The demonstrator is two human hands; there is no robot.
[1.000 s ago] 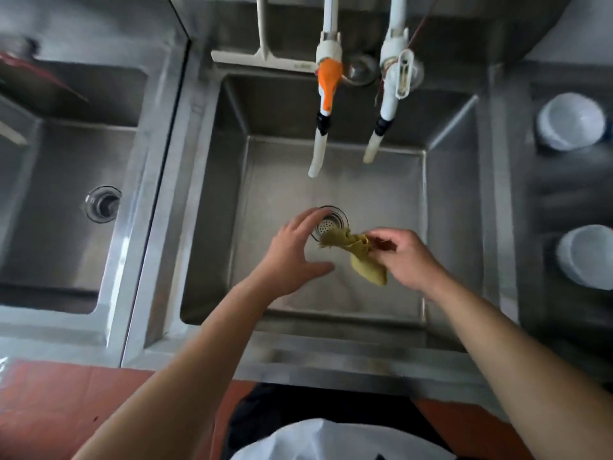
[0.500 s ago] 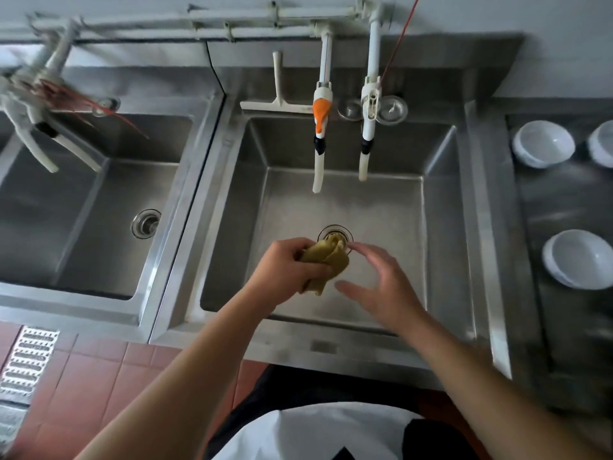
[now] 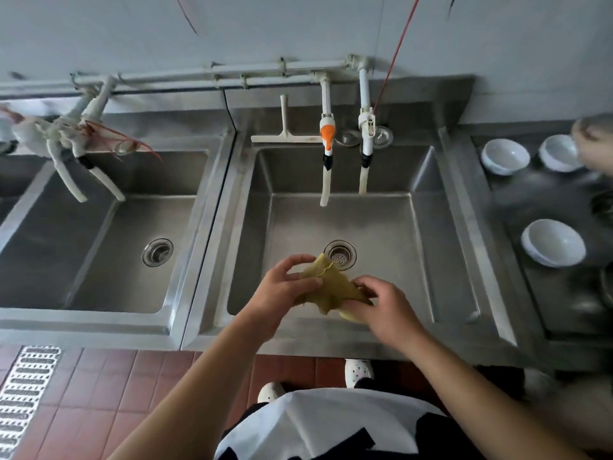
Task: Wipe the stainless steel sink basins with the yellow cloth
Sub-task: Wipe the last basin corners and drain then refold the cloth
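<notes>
The yellow cloth (image 3: 331, 287) is stretched between both hands above the front of the middle sink basin (image 3: 428, 260), just short of its drain strainer (image 3: 340, 255). My left hand (image 3: 282, 293) grips the cloth's left end with curled fingers. My right hand (image 3: 381, 310) pinches its right end. A second steel basin (image 3: 99, 254) with its own drain (image 3: 157, 252) lies to the left.
Two white taps (image 3: 326, 154) hang over the middle basin, and a squeegee (image 3: 283, 136) lies on its back rim. More taps (image 3: 76, 154) hang over the left basin. White bowls (image 3: 552, 242) sit on the steel counter at right. A floor drain grate (image 3: 23, 396) is at lower left.
The cloth went from my right hand to my left, and now both hands hold it spread out. The view has pulled back and up, showing the wall and both basins.
</notes>
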